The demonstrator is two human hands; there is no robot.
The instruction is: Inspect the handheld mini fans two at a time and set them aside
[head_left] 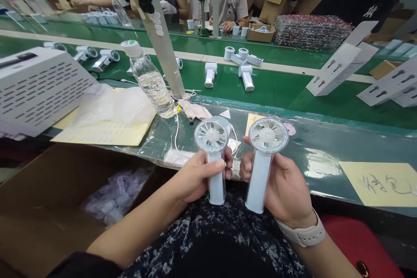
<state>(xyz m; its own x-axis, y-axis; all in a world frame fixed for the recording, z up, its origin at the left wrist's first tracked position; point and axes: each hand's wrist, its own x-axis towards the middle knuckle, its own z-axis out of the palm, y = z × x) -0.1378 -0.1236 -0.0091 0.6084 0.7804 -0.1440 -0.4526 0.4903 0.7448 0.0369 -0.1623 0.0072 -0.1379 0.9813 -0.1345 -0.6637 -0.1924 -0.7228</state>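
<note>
Two light-blue handheld fans are held upright side by side over my lap, their round clear-fronted heads at the top. My left hand [202,169] is closed round the handle of the left fan [216,182], thumb across its front. The right fan [258,178] rests in my right hand [283,182], with fingers wrapped behind its handle and the thumb at its right side. A thin white cable [177,132] lies on the bench edge just beyond the left fan. The fans do not touch each other.
More fans [246,77] lie on the green conveyor [280,91] ahead. A water bottle [153,80] stands by a slanted metal post [166,52]. White printed boxes [339,67] stand at right. An open carton [48,191] with plastic bags sits lower left. Several people work across the line.
</note>
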